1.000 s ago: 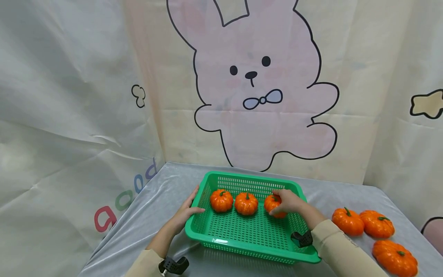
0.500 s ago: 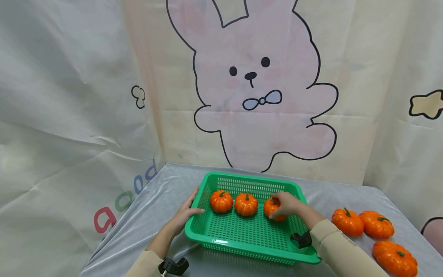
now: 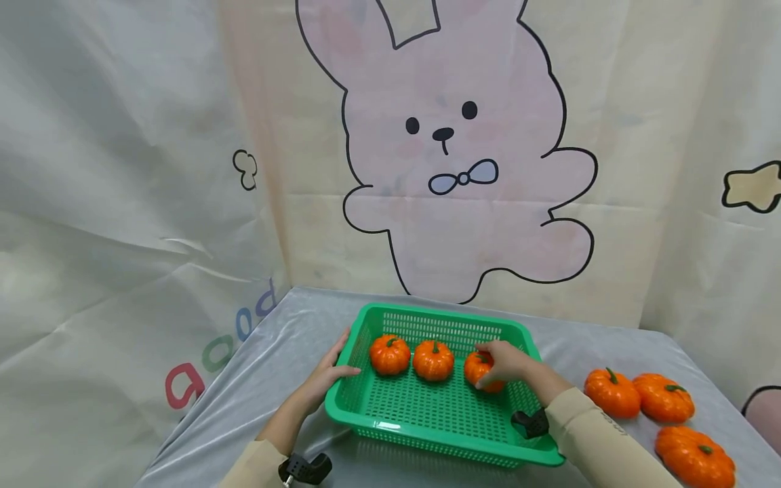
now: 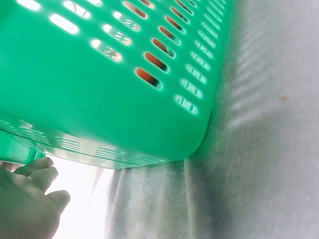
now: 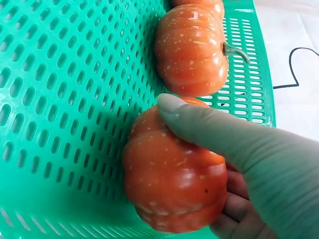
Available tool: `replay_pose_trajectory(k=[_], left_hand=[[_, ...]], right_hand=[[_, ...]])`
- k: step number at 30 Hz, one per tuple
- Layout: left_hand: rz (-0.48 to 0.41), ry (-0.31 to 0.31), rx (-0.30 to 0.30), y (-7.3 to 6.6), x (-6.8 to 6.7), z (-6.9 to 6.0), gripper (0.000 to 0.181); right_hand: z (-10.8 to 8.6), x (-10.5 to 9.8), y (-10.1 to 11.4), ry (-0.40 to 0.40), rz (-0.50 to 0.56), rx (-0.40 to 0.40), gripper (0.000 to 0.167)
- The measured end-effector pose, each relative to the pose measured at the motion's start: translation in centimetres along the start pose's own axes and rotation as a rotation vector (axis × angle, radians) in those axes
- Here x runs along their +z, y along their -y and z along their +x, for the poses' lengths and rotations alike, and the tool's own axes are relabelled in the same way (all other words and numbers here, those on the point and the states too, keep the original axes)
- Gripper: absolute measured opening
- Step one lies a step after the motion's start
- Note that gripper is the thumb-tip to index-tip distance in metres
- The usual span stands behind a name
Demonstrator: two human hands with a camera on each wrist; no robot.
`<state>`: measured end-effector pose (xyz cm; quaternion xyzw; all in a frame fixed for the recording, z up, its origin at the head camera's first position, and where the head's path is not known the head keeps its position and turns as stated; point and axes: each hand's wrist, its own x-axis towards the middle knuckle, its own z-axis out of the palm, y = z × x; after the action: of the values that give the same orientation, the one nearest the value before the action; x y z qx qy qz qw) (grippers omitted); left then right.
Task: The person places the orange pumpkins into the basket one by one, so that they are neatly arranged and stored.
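Observation:
A green plastic basket (image 3: pixel 439 444) with slotted walls sits on the grey cloth. My left hand (image 3: pixel 323 379) holds its left rim, the thumb over the edge and the fingers along the outer wall; the left wrist view shows that hand (image 4: pixel 30 199) beside the wall. Inside the basket my right hand (image 3: pixel 509 362) grips a small orange pumpkin (image 3: pixel 476 369), thumb on one side and fingers round the other, plain in the right wrist view on this pumpkin (image 5: pixel 172 174). Left of it stand a middle pumpkin (image 3: pixel 433 362) and a left pumpkin (image 3: pixel 390 356), along the back wall.
Outside the basket at right, three more pumpkins lie on the cloth: one upright (image 3: pixel 612 394), one tilted beside it (image 3: pixel 664 398), and one nearer the front (image 3: pixel 695 455). A printed curtain (image 3: pixel 451 237) hangs behind the table (image 3: pixel 317 312).
My right hand and its pumpkin have shifted slightly left and toward the front of the basket. The left hand stays on the rim, and the other pumpkins have not moved.

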<state>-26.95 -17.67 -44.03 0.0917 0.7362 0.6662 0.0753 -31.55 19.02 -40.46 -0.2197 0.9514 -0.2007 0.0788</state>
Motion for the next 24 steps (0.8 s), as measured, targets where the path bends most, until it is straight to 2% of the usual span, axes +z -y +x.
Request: replay_pose_trajectory(k=[7, 24], left_hand=[[0.009, -0.008, 0.004, -0.09, 0.04, 0.10, 0.086], [0.000, -0.004, 0.003, -0.19, 0.07, 0.15, 0.086]], right_hand=[[-0.05, -0.20, 0.07, 0.033, -0.012, -0.015, 0.087], [-0.23, -0.29, 0.13, 0.043, -0.012, -0.013, 0.092]])
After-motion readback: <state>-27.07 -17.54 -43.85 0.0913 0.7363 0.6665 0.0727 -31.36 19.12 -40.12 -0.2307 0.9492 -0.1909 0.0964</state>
